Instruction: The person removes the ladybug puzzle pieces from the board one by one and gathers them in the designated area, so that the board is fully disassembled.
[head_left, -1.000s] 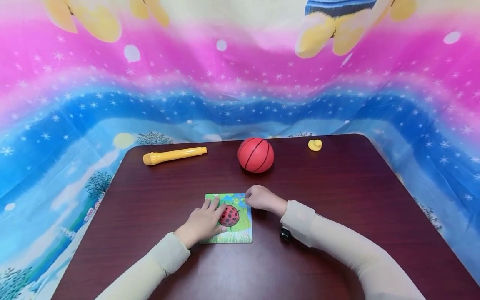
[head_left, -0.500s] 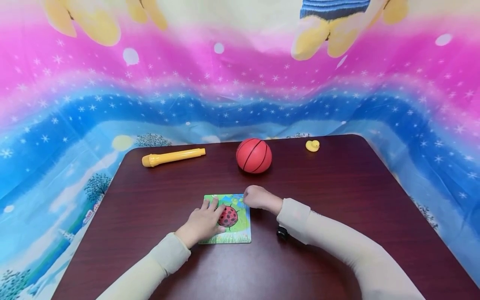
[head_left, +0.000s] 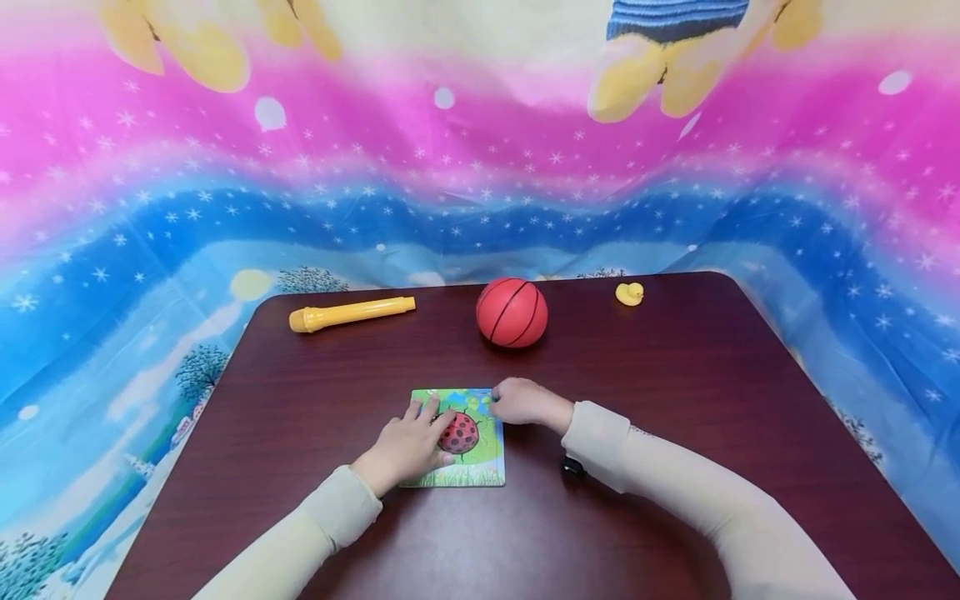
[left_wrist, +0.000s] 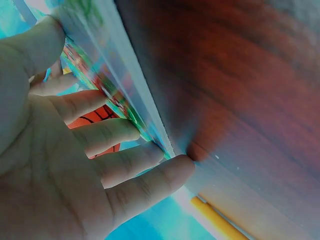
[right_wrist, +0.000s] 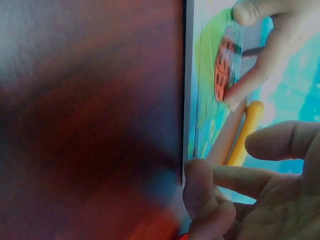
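Note:
A flat square picture board (head_left: 480, 471) with a red ladybug on green lies on the table, framed like a tray puzzle. My left hand (head_left: 405, 450) rests on its left part with fingers spread; in the left wrist view that palm (left_wrist: 50, 170) shows straight fingers along the board's edge (left_wrist: 135, 70). At the far right corner is my right hand (head_left: 528, 404), fingers curled. In the right wrist view, a bent finger of the right hand (right_wrist: 270, 190) touches the board's edge (right_wrist: 189, 100), while the thumb stands apart from it. Nothing shows between thumb and fingers.
Beyond the board sits a red ball (head_left: 512, 312) with black lines. A yellow toy microphone (head_left: 352, 314) lies at the back left of the dark wooden table (head_left: 637, 533). At the back right is a yellow rubber duck (head_left: 629, 294). A patterned cloth (head_left: 480, 167) hangs behind.
The right hand turns slightly at the board's corner, and its fingertips show a little more. My left hand and the board hold still; the whole view shifts slightly.

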